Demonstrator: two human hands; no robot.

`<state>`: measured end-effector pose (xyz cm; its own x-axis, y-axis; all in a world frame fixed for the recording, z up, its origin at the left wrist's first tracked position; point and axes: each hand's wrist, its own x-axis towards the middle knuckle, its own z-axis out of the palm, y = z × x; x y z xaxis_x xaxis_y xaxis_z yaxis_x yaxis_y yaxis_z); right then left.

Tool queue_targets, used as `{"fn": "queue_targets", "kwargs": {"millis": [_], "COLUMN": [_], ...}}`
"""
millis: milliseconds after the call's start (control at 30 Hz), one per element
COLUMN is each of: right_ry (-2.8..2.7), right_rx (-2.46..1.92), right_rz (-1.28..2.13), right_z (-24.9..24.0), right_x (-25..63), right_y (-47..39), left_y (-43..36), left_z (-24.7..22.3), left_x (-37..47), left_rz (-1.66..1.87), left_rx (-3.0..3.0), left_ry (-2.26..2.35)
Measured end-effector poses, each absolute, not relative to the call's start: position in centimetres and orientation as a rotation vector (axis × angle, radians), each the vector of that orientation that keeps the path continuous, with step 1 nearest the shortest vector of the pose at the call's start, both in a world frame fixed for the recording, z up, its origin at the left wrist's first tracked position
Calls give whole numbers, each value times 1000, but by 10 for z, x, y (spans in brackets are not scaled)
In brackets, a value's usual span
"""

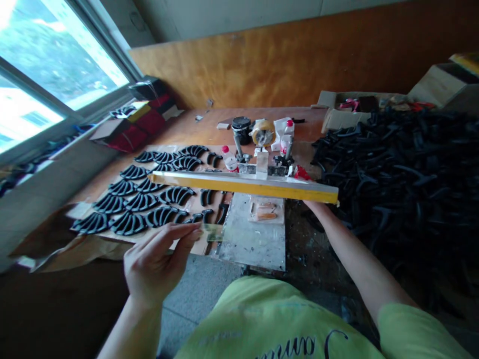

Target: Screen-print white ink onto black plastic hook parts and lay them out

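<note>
My left hand (159,262) is closed in a pinch on a short translucent yellowish strip, which looks like clear tape (213,233). The strip hangs over the left edge of a grey metal plate (250,249). On that plate sits a small pad (266,210) with two orange-brown shapes. A long frame with a silver top and yellow front edge (247,185) is raised above the plate, seen edge-on. My right forearm reaches up behind its right end; only the wrist of my right hand (314,205) shows, its fingers hidden. Something red (301,173) lies near there.
Curved black plastic parts (138,201) lie in rows on cardboard at left. A large heap of black parts (404,189) fills the right. Behind the frame stand a black jar (241,130), a tape roll (263,133) and red-capped bottles (286,139). Boxes (129,127) line the window side.
</note>
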<state>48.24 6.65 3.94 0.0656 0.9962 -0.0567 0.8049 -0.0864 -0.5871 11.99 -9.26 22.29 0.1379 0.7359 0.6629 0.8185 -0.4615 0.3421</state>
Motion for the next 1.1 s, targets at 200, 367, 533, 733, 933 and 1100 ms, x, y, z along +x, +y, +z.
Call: {"fn": "queue_targets", "kwargs": {"millis": [200,367,533,733,933,1100], "right_ry": [-1591,-1497,-1579,-1753,-1570,-1286], "right_rx": [-1102,-845,-849,-883,-989,-1220], "right_rz": [1345,1473,1291,1082,1152,1264], "right_z": [53,55,67,84,67,53], "right_x": [431,372,348,328,317,329], "right_y": [-22,-51,-38,-29,-44,-97], "left_y": [-86,-80,-77,-75,-59,-17], "left_z": [224,222,227,237,235,210], "left_x": [121,117,108,94,77,88], "left_rz": [-1231,-1240,-1247,-1212,-1232,-1183], "left_rx": [-2385,-2439,-2560,-2614,-2600,-2716], "left_ry": [-1511,-1523,-1481,-1432,-1359,-1479]}}
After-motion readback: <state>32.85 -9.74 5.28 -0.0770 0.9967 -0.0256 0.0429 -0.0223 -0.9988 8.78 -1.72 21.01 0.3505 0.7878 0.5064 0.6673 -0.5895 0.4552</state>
